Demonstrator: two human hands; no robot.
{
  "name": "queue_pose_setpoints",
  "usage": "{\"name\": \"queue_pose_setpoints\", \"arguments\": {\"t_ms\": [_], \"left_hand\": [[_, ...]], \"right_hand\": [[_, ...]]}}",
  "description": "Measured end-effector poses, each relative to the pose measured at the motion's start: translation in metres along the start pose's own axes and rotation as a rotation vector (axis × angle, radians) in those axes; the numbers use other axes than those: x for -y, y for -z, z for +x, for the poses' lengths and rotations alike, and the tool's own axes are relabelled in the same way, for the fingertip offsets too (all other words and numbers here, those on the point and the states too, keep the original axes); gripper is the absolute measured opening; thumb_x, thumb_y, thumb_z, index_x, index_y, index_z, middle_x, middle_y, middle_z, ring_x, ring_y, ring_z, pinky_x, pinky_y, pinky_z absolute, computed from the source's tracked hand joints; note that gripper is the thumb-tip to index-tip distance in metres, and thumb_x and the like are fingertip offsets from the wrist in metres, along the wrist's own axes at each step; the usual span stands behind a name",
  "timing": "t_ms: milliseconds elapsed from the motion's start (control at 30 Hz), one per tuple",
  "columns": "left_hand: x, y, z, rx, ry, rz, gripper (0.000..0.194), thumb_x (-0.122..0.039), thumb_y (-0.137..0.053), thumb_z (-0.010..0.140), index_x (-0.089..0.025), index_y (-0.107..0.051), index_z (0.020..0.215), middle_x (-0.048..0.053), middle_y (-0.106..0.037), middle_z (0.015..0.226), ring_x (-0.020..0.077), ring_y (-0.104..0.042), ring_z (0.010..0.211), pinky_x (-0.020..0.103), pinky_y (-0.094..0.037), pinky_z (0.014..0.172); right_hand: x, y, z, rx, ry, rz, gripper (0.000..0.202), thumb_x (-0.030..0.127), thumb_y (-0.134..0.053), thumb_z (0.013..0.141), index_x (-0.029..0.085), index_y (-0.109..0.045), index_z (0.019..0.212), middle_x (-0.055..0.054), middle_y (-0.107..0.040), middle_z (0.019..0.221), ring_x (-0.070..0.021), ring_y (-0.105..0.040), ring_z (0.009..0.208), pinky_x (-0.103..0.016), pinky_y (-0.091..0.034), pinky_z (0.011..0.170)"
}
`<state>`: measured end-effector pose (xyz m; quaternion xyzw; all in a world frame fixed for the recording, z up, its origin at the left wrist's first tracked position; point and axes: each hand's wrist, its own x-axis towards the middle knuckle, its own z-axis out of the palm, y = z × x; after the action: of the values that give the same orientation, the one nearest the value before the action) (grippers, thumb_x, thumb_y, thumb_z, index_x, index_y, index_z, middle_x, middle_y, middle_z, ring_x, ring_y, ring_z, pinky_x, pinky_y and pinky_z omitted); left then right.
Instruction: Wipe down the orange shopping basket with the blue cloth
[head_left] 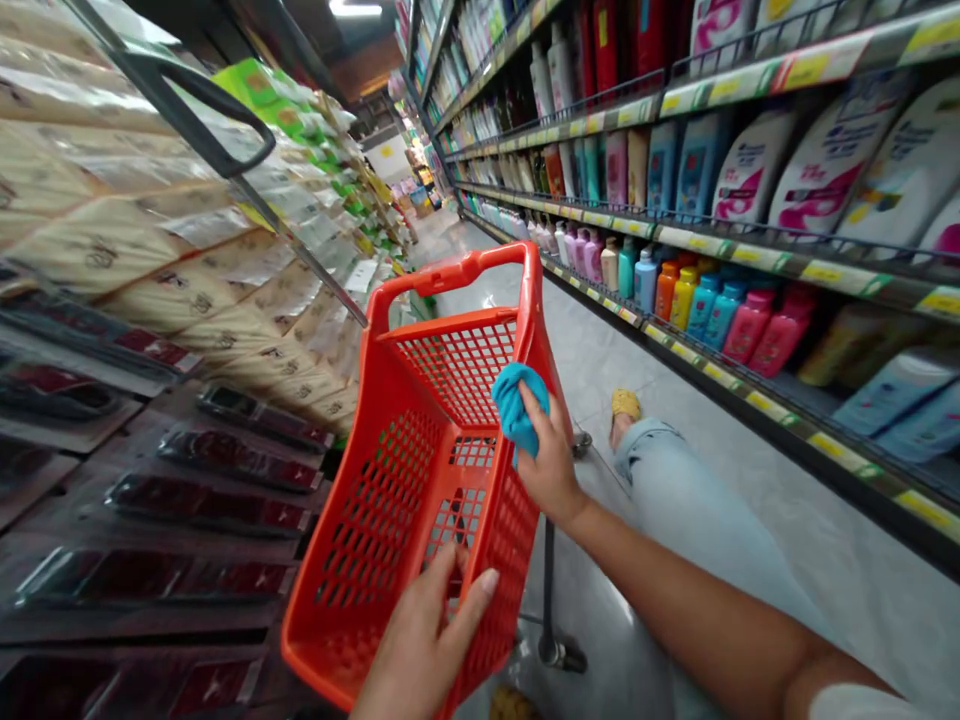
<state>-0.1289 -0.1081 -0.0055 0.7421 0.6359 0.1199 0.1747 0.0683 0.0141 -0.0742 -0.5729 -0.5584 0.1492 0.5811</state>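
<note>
A red plastic shopping cart basket (412,500) with lattice sides stands tilted across the middle of my view. My right hand (550,455) presses a bunched blue cloth (517,405) against its right side, just below the handle (450,270). The index finger stretches over the cloth; the other fingers are partly hidden. Over the near right rim is my left hand (424,635), its thumb apart from its bent fingers. A gap shows between thumb and fingers, and nothing is held there. Whether this hand touches the rim, I cannot tell.
Shelves of shampoo bottles (750,170) line the right side. At left are stacked beige packs (165,250) and dark packaged goods (217,500). A metal pole with a dark loop handle (217,120) slants behind the cart. My leg (705,500) is beside a cart wheel (562,652).
</note>
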Motion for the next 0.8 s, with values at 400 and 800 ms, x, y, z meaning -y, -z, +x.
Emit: {"name": "queue_pose_setpoints", "arguments": {"t_ms": [400, 800], "left_hand": [[0.002, -0.015, 0.014, -0.002, 0.118, -0.240, 0.061, -0.059, -0.055, 0.091, -0.024, -0.059, 0.141, 0.007, -0.054, 0.151, 0.0274, -0.047, 0.142, 0.044, -0.038, 0.118], [0.003, -0.024, 0.014, -0.057, 0.083, -0.219, 0.055, -0.055, -0.055, 0.094, -0.027, -0.059, 0.141, 0.006, -0.054, 0.151, 0.0259, -0.049, 0.142, 0.042, -0.042, 0.117]], "right_hand": [[-0.024, -0.030, 0.012, -0.186, -0.094, 0.242, 0.063, 0.003, -0.047, 0.081, 0.021, -0.056, 0.141, -0.012, -0.058, 0.134, -0.0242, -0.055, 0.129, -0.043, -0.045, 0.114], [-0.035, -0.028, 0.002, -0.065, -0.122, 0.183, 0.064, 0.003, -0.050, 0.080, 0.022, -0.056, 0.141, -0.013, -0.054, 0.135, -0.0277, -0.049, 0.130, -0.048, -0.041, 0.115]]}}
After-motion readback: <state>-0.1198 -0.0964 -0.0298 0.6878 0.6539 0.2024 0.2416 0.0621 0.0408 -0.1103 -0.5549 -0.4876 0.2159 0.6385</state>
